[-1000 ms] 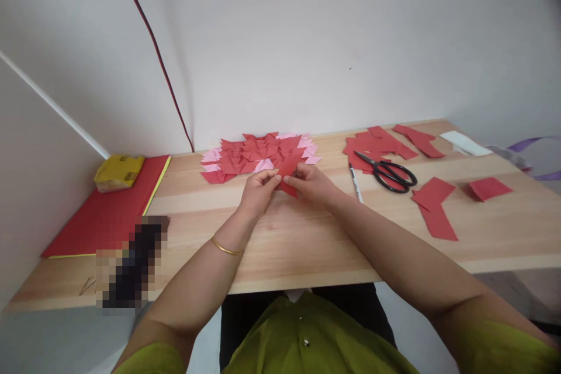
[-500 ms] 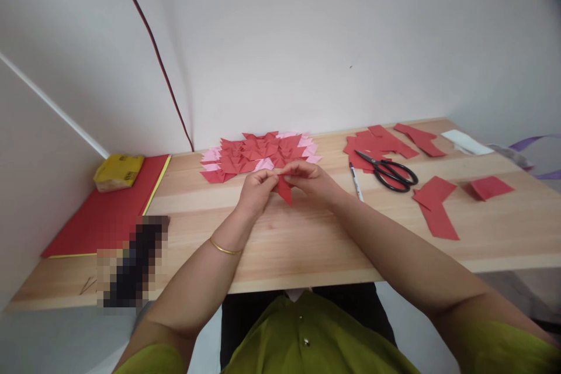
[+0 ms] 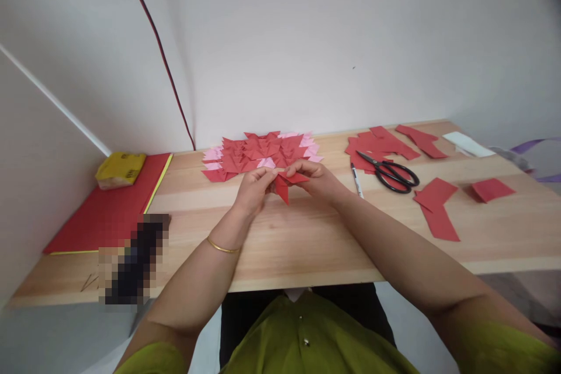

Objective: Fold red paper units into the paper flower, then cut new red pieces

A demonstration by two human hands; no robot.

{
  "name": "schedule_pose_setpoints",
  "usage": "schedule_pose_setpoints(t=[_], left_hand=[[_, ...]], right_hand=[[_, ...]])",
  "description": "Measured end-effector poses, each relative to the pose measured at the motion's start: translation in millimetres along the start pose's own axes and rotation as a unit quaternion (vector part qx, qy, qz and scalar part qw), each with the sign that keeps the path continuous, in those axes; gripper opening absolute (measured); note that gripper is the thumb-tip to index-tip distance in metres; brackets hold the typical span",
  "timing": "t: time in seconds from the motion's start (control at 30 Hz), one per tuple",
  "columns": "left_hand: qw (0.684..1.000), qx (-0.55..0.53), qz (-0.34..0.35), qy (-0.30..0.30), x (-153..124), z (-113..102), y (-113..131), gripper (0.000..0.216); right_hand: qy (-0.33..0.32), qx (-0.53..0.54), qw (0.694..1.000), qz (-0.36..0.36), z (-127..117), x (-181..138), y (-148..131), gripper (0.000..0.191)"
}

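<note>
Spread out toward the right since the frame half a second ago, one flap of the folded red paper (image 3: 283, 190) is now shown beside the downward point, which alone was seen below the thumbs then. This paper is pinched between both hands, directly between them, above the worktop (image 3: 302, 245); whether its tip is touching the wood cannot be told. Its long point is aimed back toward the body, while the flap is laid crosswise over the fingers of the right hand (image 3: 316, 180). By that hand the flap is most closely met; the upper corner is gripped narrowly by the left hand (image 3: 253, 191) (some fingertips are hidden behind the paper). Just beyond the hands, a pile of folded pieces (image 3: 260, 149) is set against the wall; off to the right, a pen (image 3: 356, 180) and scissors (image 3: 377, 165) are left lying.
</note>
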State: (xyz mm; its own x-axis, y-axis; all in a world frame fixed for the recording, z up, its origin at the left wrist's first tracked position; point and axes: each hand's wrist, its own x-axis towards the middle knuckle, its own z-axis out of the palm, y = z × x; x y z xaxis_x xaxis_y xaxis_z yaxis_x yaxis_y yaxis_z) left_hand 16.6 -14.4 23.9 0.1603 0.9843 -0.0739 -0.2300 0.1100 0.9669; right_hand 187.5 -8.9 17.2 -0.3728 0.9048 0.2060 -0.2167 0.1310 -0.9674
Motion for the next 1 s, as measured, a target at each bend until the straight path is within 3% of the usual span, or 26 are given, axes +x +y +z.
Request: schedule_pose_setpoints(t=[0.3, 0.47, 0.7, 1.0], left_hand=[[0.996, 0.081, 0.043, 0.002, 0, -1, -1, 0.023], [0.981, 0.166, 0.103, 0.011, 1, -5, -1, 0.023], [0.957, 0.255, 0.136, -0.014, -2, -1, -2, 0.017], [0.967, 0.223, 0.121, -0.034, -2, 3, -7, 0.021]], right_hand=[[-0.036, -0.09, 0.995, -0.022, -11, 2, 2, 0.016], [0.014, -0.047, 0.998, 0.03, -16, 1, 0, 0.029], [-0.041, -0.234, 0.971, 0.034, -12, 0, -4, 0.035], [-0.008, -0.224, 0.974, 0.023, -9, 0, -3, 0.027]])
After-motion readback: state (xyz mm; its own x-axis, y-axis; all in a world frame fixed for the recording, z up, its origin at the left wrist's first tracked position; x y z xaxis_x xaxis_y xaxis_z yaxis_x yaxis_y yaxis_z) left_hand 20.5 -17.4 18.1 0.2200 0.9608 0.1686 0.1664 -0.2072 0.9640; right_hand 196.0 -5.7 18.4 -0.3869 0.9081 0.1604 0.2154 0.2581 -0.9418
